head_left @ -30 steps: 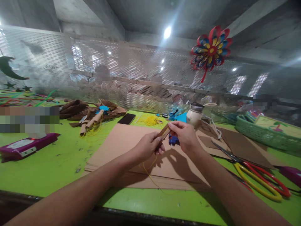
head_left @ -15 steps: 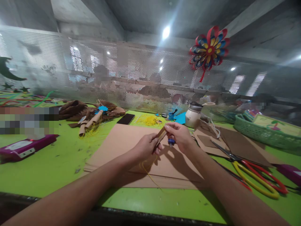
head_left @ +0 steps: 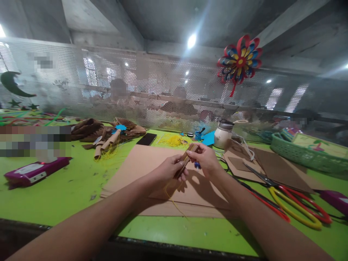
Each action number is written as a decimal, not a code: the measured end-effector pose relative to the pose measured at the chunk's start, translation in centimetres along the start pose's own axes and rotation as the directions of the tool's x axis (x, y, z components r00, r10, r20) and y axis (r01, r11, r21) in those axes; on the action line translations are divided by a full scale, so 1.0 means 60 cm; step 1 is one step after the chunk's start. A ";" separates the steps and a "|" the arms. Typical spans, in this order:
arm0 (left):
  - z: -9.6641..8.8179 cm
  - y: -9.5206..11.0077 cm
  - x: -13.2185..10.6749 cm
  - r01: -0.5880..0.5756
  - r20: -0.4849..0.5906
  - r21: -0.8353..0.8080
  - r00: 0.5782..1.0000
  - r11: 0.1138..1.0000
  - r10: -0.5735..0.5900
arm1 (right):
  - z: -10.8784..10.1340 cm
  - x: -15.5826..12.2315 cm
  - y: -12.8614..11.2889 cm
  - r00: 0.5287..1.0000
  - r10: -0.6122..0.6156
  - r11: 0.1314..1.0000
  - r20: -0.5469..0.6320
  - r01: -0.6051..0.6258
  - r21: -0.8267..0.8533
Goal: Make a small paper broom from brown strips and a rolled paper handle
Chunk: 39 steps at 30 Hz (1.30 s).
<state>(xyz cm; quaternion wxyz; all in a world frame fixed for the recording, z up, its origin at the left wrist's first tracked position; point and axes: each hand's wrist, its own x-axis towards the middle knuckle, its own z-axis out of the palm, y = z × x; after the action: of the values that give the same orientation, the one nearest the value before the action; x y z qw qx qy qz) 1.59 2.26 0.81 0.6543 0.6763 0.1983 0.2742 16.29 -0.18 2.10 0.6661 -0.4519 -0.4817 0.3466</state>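
Note:
Between both hands I hold a small strip of folded brown paper (head_left: 186, 158), tilted up to the right, with a yellow string along it. My left hand (head_left: 172, 169) is closed round its lower end. My right hand (head_left: 204, 158) pinches the upper end, thumb on top. A loose tail of yellow string (head_left: 174, 203) hangs below my left hand onto a stack of tan paper sheets (head_left: 136, 166). Just under my right hand is a small blue object (head_left: 197, 165), partly hidden.
Scissors with yellow and red handles (head_left: 296, 214) lie at right, near brown card (head_left: 282, 166) and a green basket (head_left: 307, 154). Behind the sheets are a phone (head_left: 146, 139), tangled yellow string (head_left: 174, 140) and a white jar (head_left: 223, 136). A purple power strip (head_left: 38, 172) lies left.
My right thumb and fingers have shifted down along the paper strip, and yellow string now shows along its face. The strip has turned slightly; the view has shifted a little.

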 end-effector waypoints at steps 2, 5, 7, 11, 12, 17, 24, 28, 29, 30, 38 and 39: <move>-0.001 -0.004 0.001 -0.004 -0.012 0.004 1.000 1.000 0.004 | 0.000 0.000 0.001 1.000 0.027 0.999 0.010 -0.027 0.019; 0.000 -0.005 0.002 -0.004 -0.036 0.017 0.999 1.000 0.004 | 0.000 0.000 0.004 0.994 0.101 0.992 0.035 -0.103 0.068; 0.001 -0.002 0.001 0.004 -0.050 0.012 0.999 1.000 -0.003 | -0.001 0.000 0.006 0.989 0.133 0.987 0.061 -0.138 0.085; 0.006 0.010 -0.004 -0.004 -0.050 0.007 0.999 1.000 0.005 | -0.003 0.001 0.008 0.989 0.101 0.992 0.104 -0.108 0.065; 0.007 0.013 -0.005 -0.008 -0.045 0.010 0.999 1.000 0.008 | -0.003 0.002 0.007 0.991 0.087 0.994 0.103 -0.093 0.055; 0.007 0.014 -0.007 -0.002 -0.034 -0.005 0.999 1.000 0.002 | 0.000 0.003 0.004 0.996 0.045 0.998 0.078 -0.047 0.028; 0.004 0.000 -0.003 -0.026 -0.053 -0.064 0.998 0.998 0.022 | 0.002 0.005 0.011 0.999 0.019 1.000 0.034 -0.019 0.009; 0.002 -0.002 -0.001 -0.015 -0.075 -0.081 0.997 0.997 0.009 | 0.000 0.006 0.012 1.000 0.010 1.000 0.026 -0.009 -0.022; 0.002 0.000 -0.001 -0.016 -0.082 -0.100 0.997 0.995 0.008 | 0.000 0.006 0.010 1.000 0.007 1.000 0.021 -0.006 -0.024; 0.002 0.002 -0.001 -0.018 -0.082 -0.116 0.997 0.993 0.008 | 0.000 0.006 0.008 1.000 0.004 1.000 0.016 -0.004 -0.024; -0.004 0.014 -0.004 0.067 0.019 -0.096 0.998 0.993 -0.066 | 0.003 0.001 -0.008 0.999 -0.037 0.997 0.021 0.038 -0.061; -0.005 0.013 -0.004 0.069 0.024 -0.103 0.997 0.992 -0.067 | 0.003 0.002 -0.007 0.998 -0.048 0.996 0.026 0.050 -0.070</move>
<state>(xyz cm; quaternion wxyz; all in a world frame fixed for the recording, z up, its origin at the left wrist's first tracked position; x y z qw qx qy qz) 1.14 2.26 1.57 0.6995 0.6370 0.1998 0.2548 16.19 -0.18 2.54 0.6520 -0.4590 -0.5126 0.3183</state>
